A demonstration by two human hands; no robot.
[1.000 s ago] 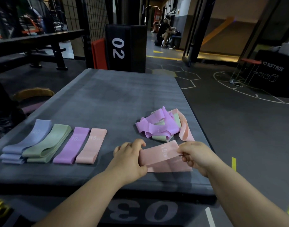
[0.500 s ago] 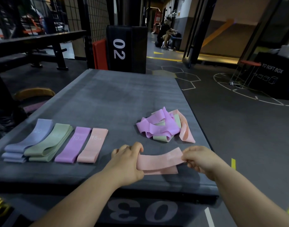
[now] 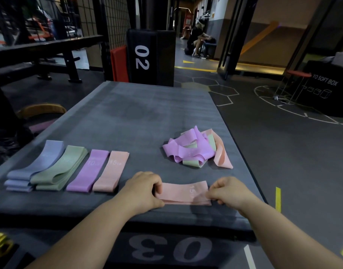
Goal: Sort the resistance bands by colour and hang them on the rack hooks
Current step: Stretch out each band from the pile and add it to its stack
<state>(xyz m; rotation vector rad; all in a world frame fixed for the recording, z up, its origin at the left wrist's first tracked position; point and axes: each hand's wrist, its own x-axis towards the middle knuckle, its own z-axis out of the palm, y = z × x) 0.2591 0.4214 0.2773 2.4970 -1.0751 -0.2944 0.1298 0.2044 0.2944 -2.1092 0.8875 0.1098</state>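
Pink and flat, the held band (image 3: 185, 193) lies on the grey mat (image 3: 147, 113), close to the near edge. The left hand (image 3: 142, 189) pinches its left end with curled fingers. The right hand (image 3: 228, 191) pinches its right end the same way. From this band, a messy pile (image 3: 194, 150) of purple, green and pink bands sits at 12 o'clock, a little apart. Off at 9 o'clock lie a blue stack (image 3: 36, 166), a green stack (image 3: 60, 167), a purple stack (image 3: 89, 170) and a pink stack (image 3: 111, 171), side by side.
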